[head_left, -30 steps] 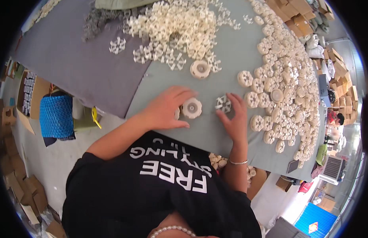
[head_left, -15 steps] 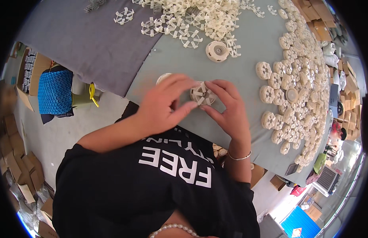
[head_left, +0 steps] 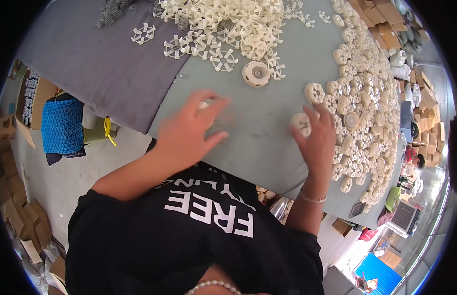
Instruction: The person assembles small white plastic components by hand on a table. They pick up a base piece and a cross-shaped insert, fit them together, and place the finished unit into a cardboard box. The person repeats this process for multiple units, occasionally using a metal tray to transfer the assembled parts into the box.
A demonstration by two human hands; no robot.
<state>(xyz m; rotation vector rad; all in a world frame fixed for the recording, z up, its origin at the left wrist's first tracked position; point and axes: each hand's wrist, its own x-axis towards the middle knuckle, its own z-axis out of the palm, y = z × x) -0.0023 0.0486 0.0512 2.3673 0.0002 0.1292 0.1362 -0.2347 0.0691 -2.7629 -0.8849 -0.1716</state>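
My right hand [head_left: 318, 138] has thumb and fingers around a round cream plastic housing with a spoked face [head_left: 301, 123], at the left border of many similar housings [head_left: 356, 98]. To the left, my left hand [head_left: 186, 132] hovers over the table with spread fingers, slightly blurred by motion. Part of another pale round piece [head_left: 204, 105] shows between its fingers; the rest is hidden. Beyond the hands lies an open round housing [head_left: 256, 73] with a coiled spring inside. A loose spoked ring [head_left: 224, 60] sits beside it, at the edge of a heap of such rings [head_left: 228, 24].
The table is covered with grey-green cloth [head_left: 258, 147] and darker grey cloth [head_left: 100, 64]. Metal springs [head_left: 110, 12] lie at the far left. Left of the table stand a blue woven-covered item [head_left: 63, 126] and an open carton [head_left: 44, 93]. Stacked boxes [head_left: 427, 118] fill the right side.
My right hand has carried the spoked housing rightward to the group of housings. My left hand has let go of it and moved left, fingers spreading.
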